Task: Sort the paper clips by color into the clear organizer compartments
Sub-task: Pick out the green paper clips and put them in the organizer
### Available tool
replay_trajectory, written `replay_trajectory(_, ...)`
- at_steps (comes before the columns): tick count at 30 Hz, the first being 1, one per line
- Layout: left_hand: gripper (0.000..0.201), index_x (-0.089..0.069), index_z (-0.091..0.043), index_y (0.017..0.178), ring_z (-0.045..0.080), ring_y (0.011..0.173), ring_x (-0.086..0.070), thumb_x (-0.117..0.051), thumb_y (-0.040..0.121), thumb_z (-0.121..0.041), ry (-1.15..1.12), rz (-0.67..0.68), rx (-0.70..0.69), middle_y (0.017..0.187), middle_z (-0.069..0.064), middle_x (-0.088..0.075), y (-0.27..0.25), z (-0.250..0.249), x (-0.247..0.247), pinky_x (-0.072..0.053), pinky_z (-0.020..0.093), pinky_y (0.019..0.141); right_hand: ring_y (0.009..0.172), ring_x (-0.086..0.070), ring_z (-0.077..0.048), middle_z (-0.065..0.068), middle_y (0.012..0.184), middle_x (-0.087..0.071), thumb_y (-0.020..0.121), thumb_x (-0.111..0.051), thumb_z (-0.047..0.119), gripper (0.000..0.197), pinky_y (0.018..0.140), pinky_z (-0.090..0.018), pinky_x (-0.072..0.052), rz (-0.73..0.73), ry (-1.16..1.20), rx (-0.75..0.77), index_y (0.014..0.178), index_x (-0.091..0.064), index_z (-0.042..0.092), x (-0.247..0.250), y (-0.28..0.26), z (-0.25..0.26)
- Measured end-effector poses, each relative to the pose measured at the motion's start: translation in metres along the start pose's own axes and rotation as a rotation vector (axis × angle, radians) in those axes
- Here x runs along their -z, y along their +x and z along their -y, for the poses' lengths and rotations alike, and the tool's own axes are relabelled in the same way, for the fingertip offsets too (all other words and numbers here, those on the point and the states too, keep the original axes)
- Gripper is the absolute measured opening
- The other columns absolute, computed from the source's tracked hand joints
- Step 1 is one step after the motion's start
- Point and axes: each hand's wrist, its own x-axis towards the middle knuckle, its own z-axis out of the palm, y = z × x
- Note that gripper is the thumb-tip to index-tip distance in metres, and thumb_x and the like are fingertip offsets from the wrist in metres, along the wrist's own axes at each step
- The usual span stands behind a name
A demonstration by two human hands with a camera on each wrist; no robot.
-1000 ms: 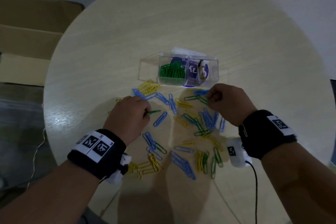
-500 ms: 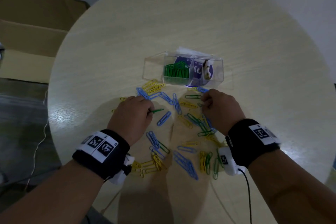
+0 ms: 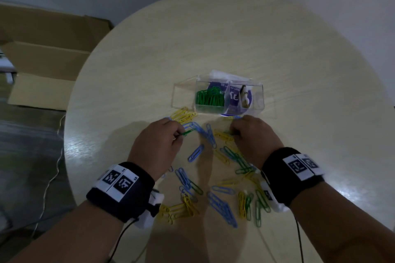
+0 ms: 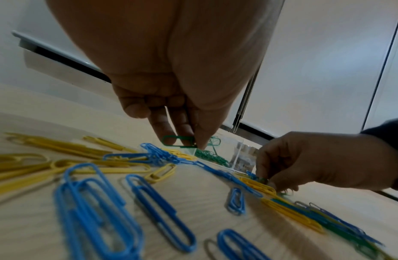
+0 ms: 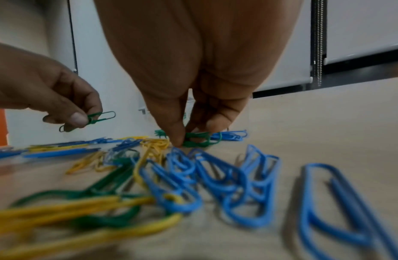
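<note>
Blue, yellow and green paper clips lie scattered on the round table [image 3: 235, 45]. A clear organizer [image 3: 228, 96] stands beyond them, with green clips [image 3: 210, 98] heaped in its left compartment. My left hand [image 3: 178, 134] pinches one green clip [image 3: 188, 132] between thumb and fingers, just above the table; the same green clip [image 4: 179, 140] [image 5: 93, 117] shows in both wrist views. My right hand [image 3: 234, 131] reaches down into the pile near the organizer's front, its thumb and fingers pinching green clips [image 5: 197, 140] that still touch the table.
The organizer's clear lid [image 3: 183, 96] lies open to its left. A purple printed card [image 3: 237, 96] sits in the middle compartment. Cardboard boxes [image 3: 47, 55] stand on the floor at the left, beyond the table edge. A white cable [image 3: 51, 177] hangs there.
My right hand has moved left and down from the clips by the organizer's front into the pile. My left hand, still holding its green clip, has shifted slightly toward the organizer.
</note>
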Motion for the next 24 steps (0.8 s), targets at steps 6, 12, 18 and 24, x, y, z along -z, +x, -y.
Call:
replay_trajectory(6,0.006,-0.068,-0.028,0.090,0.011,0.072,-0.061,-0.068,0.085,-0.030,-0.191,-0.147,0.123,0.086,-0.011,-0.065,0.028,-0.020,0.015,-0.051,0.030,0.073,0.085,-0.064,-0.026,0.001,0.090,-0.071,0.079,-0.065,0.017,0.019,0.071,-0.032,-0.047,-0.033,0.091,-0.121,0.094,-0.060,0.028,0.013,-0.023,-0.019)
replay_trajectory(12,0.018,-0.074,-0.019,0.102,0.015,0.088,-0.067,-0.067,0.088,-0.028,-0.180,-0.167,0.131,0.096,-0.002,-0.074,0.078,-0.048,0.021,-0.046,0.021,0.078,0.063,-0.061,-0.006,0.006,0.071,-0.069,0.073,-0.075,0.017,0.014,0.063,-0.020,-0.045,-0.269,0.449,-0.207,0.082,-0.066,0.024,0.053,-0.009,-0.005)
replay_trajectory(18,0.029,-0.067,-0.017,0.121,0.015,0.105,-0.064,-0.056,0.096,-0.023,-0.319,-0.181,0.137,0.120,0.001,-0.068,0.085,-0.053,0.020,-0.047,0.023,0.095,0.063,-0.057,0.001,0.013,0.067,-0.063,0.073,-0.077,0.022,0.012,0.052,-0.002,-0.036,-0.333,0.516,-0.209,0.081,-0.067,0.022,0.066,0.046,0.028)
replay_trajectory(24,0.019,-0.068,-0.026,0.110,0.003,0.092,-0.060,-0.055,0.097,-0.023,-0.376,-0.231,0.128,0.110,-0.009,-0.064,0.025,-0.028,0.036,-0.047,0.015,0.080,0.086,-0.067,-0.013,0.003,0.092,-0.073,0.082,-0.069,0.032,0.018,0.080,-0.024,-0.052,-0.273,0.484,-0.216,0.096,-0.074,0.021,0.060,0.040,0.034)
